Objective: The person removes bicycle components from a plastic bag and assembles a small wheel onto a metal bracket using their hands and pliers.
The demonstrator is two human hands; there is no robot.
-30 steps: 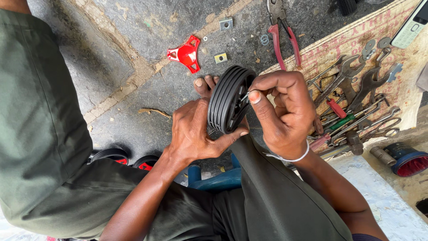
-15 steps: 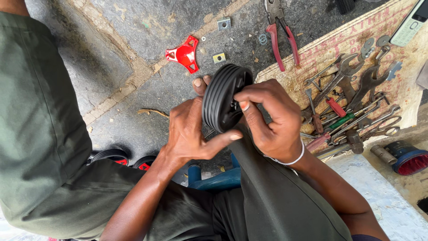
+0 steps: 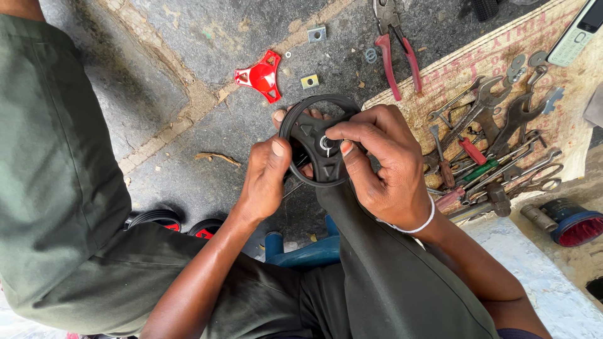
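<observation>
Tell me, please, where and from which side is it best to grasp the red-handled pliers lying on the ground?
Probably grip the red-handled pliers by the two red handles, coming from above. They lie flat, handles spread and pointing toward the person, with bare ground around them. The metal jaws at the far end are narrower and partly cut off by the picture edge.

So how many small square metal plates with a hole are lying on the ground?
2: a grey square metal plate near the top edge, and a yellowish square metal plate just right of the red three-armed plastic piece. Others may be hidden.
</observation>
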